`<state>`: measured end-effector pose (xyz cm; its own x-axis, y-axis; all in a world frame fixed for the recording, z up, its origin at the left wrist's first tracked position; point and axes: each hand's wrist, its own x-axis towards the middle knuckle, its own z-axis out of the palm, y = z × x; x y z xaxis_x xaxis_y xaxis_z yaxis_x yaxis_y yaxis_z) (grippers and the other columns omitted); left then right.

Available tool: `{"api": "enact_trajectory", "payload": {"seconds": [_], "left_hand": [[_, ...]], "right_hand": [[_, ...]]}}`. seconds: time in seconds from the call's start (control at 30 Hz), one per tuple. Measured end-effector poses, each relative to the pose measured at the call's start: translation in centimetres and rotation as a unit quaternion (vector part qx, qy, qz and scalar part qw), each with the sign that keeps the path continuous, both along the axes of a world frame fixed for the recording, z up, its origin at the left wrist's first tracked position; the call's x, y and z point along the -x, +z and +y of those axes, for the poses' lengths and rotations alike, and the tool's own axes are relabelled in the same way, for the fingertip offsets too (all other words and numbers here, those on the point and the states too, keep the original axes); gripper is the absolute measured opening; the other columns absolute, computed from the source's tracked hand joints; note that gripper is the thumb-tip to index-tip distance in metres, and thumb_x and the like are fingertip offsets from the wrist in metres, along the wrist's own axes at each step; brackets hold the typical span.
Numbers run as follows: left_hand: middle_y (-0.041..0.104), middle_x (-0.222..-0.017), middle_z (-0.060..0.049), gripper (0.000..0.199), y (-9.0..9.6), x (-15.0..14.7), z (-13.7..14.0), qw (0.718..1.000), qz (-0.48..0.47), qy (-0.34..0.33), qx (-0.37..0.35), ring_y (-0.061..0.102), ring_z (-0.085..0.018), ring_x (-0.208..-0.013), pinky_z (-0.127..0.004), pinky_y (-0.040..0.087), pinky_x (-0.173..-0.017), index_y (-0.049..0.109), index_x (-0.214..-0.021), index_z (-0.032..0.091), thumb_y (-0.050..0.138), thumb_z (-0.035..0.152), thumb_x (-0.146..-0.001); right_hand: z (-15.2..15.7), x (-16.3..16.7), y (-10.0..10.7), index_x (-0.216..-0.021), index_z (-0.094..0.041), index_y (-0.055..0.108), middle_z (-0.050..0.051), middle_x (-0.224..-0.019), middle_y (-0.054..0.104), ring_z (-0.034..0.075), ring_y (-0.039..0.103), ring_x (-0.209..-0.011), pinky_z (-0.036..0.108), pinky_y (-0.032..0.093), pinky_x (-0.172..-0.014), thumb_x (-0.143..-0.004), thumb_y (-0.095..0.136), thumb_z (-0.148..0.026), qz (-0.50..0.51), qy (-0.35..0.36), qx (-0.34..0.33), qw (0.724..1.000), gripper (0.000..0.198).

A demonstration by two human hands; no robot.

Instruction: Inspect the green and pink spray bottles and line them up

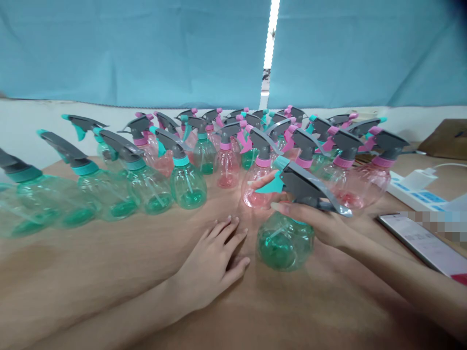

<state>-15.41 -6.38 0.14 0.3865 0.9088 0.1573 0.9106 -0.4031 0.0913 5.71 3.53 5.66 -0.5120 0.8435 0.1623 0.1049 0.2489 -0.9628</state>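
Observation:
My right hand grips a green spray bottle by its neck, just under the grey head with a turquoise trigger. The bottle is slightly tilted, and I cannot tell whether its base touches the table. Palm down on the wooden tabletop, my left hand lies with its fingers stretched out and holds nothing. Beyond its fingertips stands another green spray bottle with a turquoise collar. A pink spray bottle is directly behind the held one and partly hidden by my right hand's fingers.
Several more green bottles line the left side, and pink ones crowd the back. On the right lie a phone and a white power strip with a plug. A blue cloth hangs behind.

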Motion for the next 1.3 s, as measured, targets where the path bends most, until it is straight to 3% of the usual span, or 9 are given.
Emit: {"api": "enact_trajectory", "payload": {"seconds": [0.2, 0.43, 0.53, 0.7, 0.87, 1.0, 1.2, 1.3], "left_hand": [[0.043, -0.144, -0.012, 0.049, 0.26, -0.14, 0.04, 1.000, -0.007, 0.002, 0.007, 0.033, -0.029, -0.135, -0.048, 0.029, -0.108, 0.046, -0.136, 0.016, 0.047, 0.041, -0.095], [0.042, -0.145, -0.011, 0.049, 0.14, 0.00, 0.08, 1.000, -0.007, -0.002, 0.005, 0.032, -0.028, -0.136, -0.048, 0.028, -0.109, 0.044, -0.137, 0.017, 0.047, 0.042, -0.095], [0.042, -0.145, -0.011, 0.049, 0.05, 0.02, 0.10, 1.000, -0.006, -0.001, 0.003, 0.032, -0.028, -0.136, -0.048, 0.028, -0.109, 0.045, -0.137, 0.017, 0.047, 0.042, -0.095], [0.041, -0.145, -0.011, 0.049, -0.01, -0.03, 0.13, 1.000, -0.005, -0.001, 0.000, 0.031, -0.028, -0.136, -0.047, 0.027, -0.109, 0.045, -0.137, 0.016, 0.048, 0.041, -0.095], [0.041, -0.145, -0.011, 0.048, 0.08, -0.02, 0.06, 1.000, -0.005, -0.002, -0.001, 0.032, -0.028, -0.135, -0.047, 0.028, -0.109, 0.045, -0.137, 0.016, 0.047, 0.040, -0.095], [0.042, -0.145, -0.011, 0.049, 0.19, -0.05, -0.01, 1.000, -0.006, -0.001, 0.005, 0.033, -0.028, -0.135, -0.048, 0.029, -0.108, 0.045, -0.137, 0.016, 0.048, 0.041, -0.095], [0.041, -0.145, -0.012, 0.049, 0.20, -0.10, 0.05, 1.000, -0.004, -0.002, 0.004, 0.033, -0.028, -0.135, -0.048, 0.029, -0.108, 0.045, -0.137, 0.016, 0.048, 0.040, -0.095], [0.041, -0.146, -0.011, 0.049, 0.13, -0.04, 0.02, 1.000, -0.008, -0.001, 0.003, 0.033, -0.028, -0.135, -0.047, 0.029, -0.108, 0.044, -0.137, 0.017, 0.048, 0.041, -0.094]], "right_hand": [[0.04, -0.02, -0.19, -0.089, -0.023, 0.066, 0.001, -0.076, 0.059, 0.021, 0.058, -0.077, 0.038, 0.045, -0.075, -0.076, 0.067, -0.046, -0.002, -0.004, -0.005, 1.000, 0.026], [0.11, -0.04, -0.08, -0.071, -0.024, 0.058, 0.000, -0.073, 0.057, 0.020, 0.057, -0.078, 0.036, 0.045, -0.074, -0.078, 0.066, -0.042, 0.002, 0.008, -0.019, 1.000, 0.021], [0.14, -0.04, -0.06, -0.074, -0.024, 0.059, -0.001, -0.070, 0.056, 0.019, 0.056, -0.073, 0.035, 0.046, -0.071, -0.077, 0.067, -0.042, -0.002, 0.004, -0.018, 1.000, 0.020], [0.13, -0.06, -0.13, -0.079, -0.024, 0.062, 0.001, -0.081, 0.061, 0.019, 0.057, -0.077, 0.035, 0.046, -0.072, -0.076, 0.068, -0.043, -0.003, -0.006, -0.010, 1.000, 0.020], [0.08, -0.03, -0.03, -0.064, -0.023, 0.053, -0.001, -0.066, 0.052, 0.019, 0.055, -0.073, 0.033, 0.044, -0.069, -0.078, 0.065, -0.039, 0.000, 0.002, -0.022, 1.000, 0.025], [0.05, 0.03, 0.02, -0.059, -0.022, 0.050, 0.000, -0.071, 0.054, 0.017, 0.053, -0.071, 0.033, 0.044, -0.067, -0.080, 0.064, -0.038, -0.007, 0.015, -0.022, 1.000, 0.030], [0.05, -0.04, 0.06, -0.070, -0.026, 0.061, 0.000, -0.066, 0.054, 0.018, 0.054, -0.065, 0.032, 0.046, -0.059, -0.079, 0.064, -0.040, -0.020, 0.002, -0.045, 0.999, 0.017], [0.09, -0.08, 0.06, -0.067, -0.026, 0.060, 0.000, -0.062, 0.053, 0.018, 0.054, -0.063, 0.031, 0.046, -0.055, -0.079, 0.063, -0.040, -0.025, -0.003, -0.067, 0.997, 0.019]]}}
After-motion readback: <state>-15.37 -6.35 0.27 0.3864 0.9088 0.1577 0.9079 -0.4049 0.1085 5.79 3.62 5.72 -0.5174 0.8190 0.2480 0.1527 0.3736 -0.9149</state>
